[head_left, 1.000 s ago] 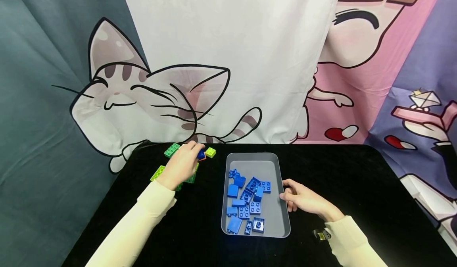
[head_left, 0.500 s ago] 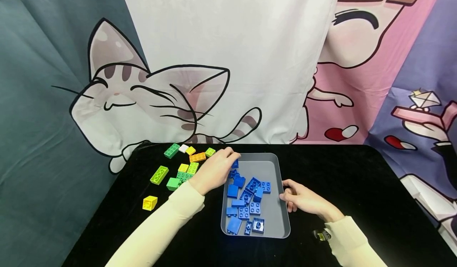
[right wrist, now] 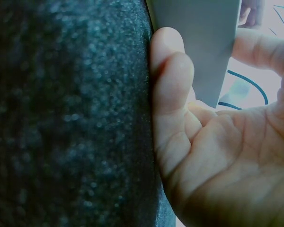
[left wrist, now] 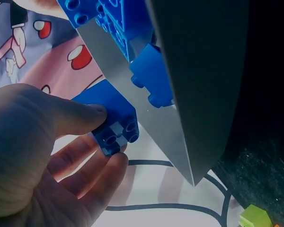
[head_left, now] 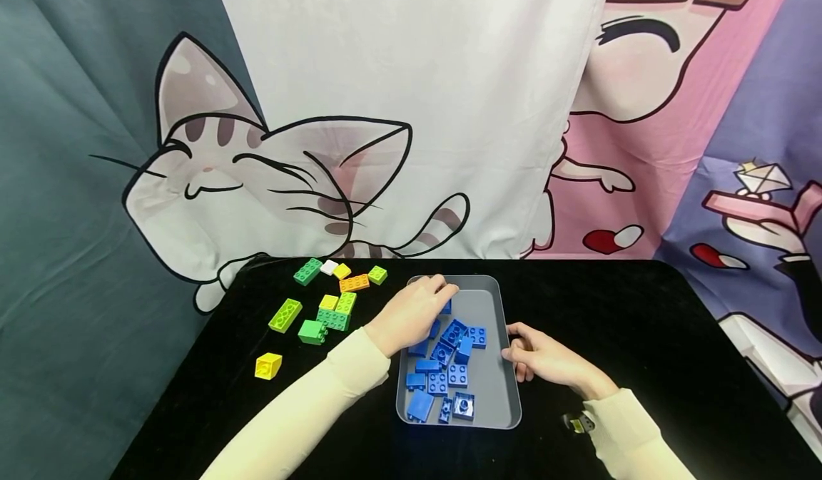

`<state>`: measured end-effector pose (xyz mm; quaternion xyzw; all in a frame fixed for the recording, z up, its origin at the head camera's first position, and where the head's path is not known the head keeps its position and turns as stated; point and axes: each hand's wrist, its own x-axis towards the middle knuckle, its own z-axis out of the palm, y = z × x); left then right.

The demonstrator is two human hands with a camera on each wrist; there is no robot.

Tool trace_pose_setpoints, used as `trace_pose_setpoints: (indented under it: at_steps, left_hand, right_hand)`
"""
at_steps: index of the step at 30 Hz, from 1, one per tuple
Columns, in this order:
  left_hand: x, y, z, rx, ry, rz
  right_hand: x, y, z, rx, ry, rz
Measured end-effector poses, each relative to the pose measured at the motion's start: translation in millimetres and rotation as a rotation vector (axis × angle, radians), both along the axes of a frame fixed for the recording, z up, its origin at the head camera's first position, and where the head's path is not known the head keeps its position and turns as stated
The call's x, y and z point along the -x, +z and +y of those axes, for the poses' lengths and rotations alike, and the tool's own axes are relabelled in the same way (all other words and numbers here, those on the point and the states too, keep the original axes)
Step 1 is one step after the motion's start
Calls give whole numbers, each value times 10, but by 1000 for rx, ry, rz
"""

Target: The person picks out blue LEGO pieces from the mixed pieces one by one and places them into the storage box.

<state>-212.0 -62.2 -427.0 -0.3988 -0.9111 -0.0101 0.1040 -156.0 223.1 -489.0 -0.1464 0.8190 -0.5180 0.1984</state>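
Note:
Over the far left part of the grey tray (head_left: pixel 494 387), my left hand (head_left: pixel 414 312) pinches a blue building brick (left wrist: pixel 114 104) between thumb and fingers. In the left wrist view the brick hangs beside the tray's wall (left wrist: pixel 203 71), its studs showing. Several blue bricks (head_left: pixel 457 374) lie loose in the tray, mostly in its left half; my left hand hides some of them in the head view. My right hand (head_left: pixel 546 355) holds the tray's right edge. In the right wrist view its thumb is at the rim and its curled fingers lie against the outer wall (right wrist: pixel 199 47).
Left of the tray, several green, yellow, orange and white bricks lie on the black tabletop (head_left: pixel 597 302). Among them are an orange brick (head_left: pixel 354 282), a lime brick (head_left: pixel 285 316) and a yellow brick (head_left: pixel 267 366) nearer the front. A printed cloth (head_left: pixel 501 109) hangs behind the table.
My left hand has carried a blue brick from the group of bricks at the left to above the tray. My right hand has stayed at the tray's edge.

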Motion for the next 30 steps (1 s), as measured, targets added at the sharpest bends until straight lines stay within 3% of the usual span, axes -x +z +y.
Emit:
trace_pose_setpoints:
  at_steps: [11, 24, 30]
  left_hand:
    - [-53, -18, -207, 17, 111, -137]
    - [-174, -73, -673, -106, 239, -170]
    - [-214, -88, -851, -144, 265, -161]
  right_hand:
    - [7, -17, -1, -3, 12, 17]
    - [11, -7, 80, -9, 11, 4]
    - [-18, -9, 105, 4, 10, 13]
